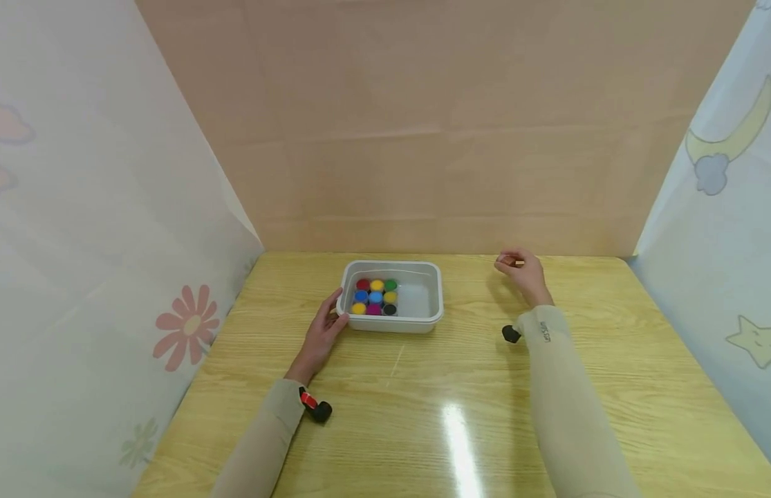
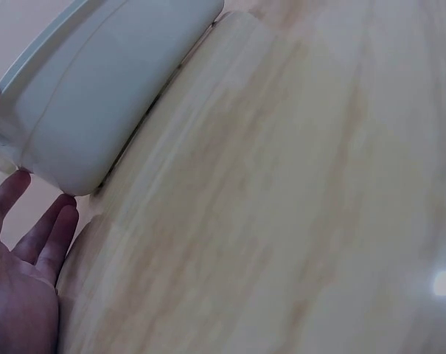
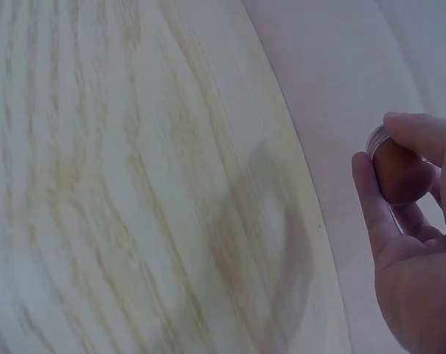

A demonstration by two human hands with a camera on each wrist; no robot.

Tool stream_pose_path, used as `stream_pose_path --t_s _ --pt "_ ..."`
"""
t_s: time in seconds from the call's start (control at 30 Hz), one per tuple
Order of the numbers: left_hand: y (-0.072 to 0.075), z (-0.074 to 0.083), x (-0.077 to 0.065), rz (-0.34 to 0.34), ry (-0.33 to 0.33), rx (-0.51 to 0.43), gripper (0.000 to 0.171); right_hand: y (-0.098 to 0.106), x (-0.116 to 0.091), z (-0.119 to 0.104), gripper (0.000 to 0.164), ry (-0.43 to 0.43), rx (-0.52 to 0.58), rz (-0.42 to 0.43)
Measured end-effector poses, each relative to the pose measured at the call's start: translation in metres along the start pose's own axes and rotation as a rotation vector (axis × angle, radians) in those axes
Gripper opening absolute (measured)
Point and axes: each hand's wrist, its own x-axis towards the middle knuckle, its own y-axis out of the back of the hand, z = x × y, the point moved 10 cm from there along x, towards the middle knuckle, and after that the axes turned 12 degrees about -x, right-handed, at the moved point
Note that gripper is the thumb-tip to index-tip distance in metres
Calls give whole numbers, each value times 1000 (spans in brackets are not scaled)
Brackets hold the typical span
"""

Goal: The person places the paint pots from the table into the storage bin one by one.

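Raised over the far right of the table, my right hand pinches a small paint jar between thumb and fingers. The jar is brownish orange with a clear ridged end, and it tilts in the right wrist view. A white plastic tub stands at the middle back of the table. My left hand holds its near left corner, thumb at the front and fingers along the left side. In the left wrist view, fingertips touch the tub's end. Several small colourful paint jars sit in rows in the tub's left part.
The wooden table ends at a brown paper backdrop. Patterned white cloths hang at both sides. Inside the tub, the right part shows its bare white floor.
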Motion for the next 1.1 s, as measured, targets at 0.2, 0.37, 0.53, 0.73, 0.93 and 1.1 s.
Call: stream_pose_path --t_s 0.2,0.37,0.53,0.73,0.93,1.1 --pt "-1 0 0 -9 29 -4 63 -9 2 -8 50 -1 14 -32" --pt "-8 19 -6 -34 47 -13 65 -17 4 -10 52 1 -13 -75" --pt "-10 31 -10 -29 48 -36 63 -21 5 -15 51 25 -25 -104" --pt "-10 31 -9 -28 44 -48 64 -27 3 -27 54 63 -72 -145" --pt "-10 31 -9 -30 50 -45 63 -39 0 -36 56 73 -94 -207" --pt "-10 31 -10 -36 53 -30 64 -44 -3 -46 57 96 -61 -227"
